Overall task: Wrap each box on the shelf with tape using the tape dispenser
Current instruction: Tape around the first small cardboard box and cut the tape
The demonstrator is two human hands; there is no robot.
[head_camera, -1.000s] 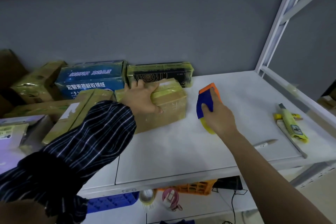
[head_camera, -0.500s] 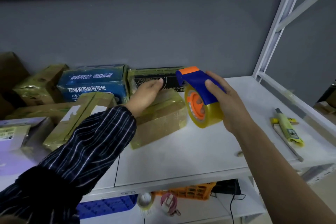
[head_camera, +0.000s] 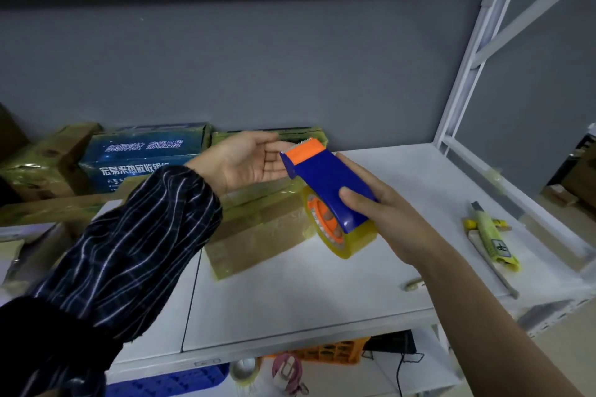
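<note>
My right hand [head_camera: 387, 216] grips a blue and orange tape dispenser [head_camera: 325, 180] with a yellowish tape roll [head_camera: 346, 240], held in the air above the white shelf [head_camera: 322, 293]. Its orange cutter end points toward my left hand [head_camera: 248, 161], which is open, palm up, fingers right beside the cutter. Below both hands lies a brown cardboard box [head_camera: 258, 229] with tape over its top. More taped boxes stand behind: a blue printed box [head_camera: 142, 158], a dark box [head_camera: 290, 134] mostly hidden by my left hand, and brown ones [head_camera: 48, 155] at the left.
A yellow utility knife [head_camera: 491, 235] and a thin stick lie at the shelf's right, near the white frame post [head_camera: 464, 74]. A small pen-like item [head_camera: 414, 284] lies near the front edge. Below the shelf are an orange crate [head_camera: 332, 353], a blue bin and tape rolls.
My right hand lifted the dispenser off the shelf and turned its cutter toward my left hand. My left hand left the box top, rose and opened palm up beside the cutter.
</note>
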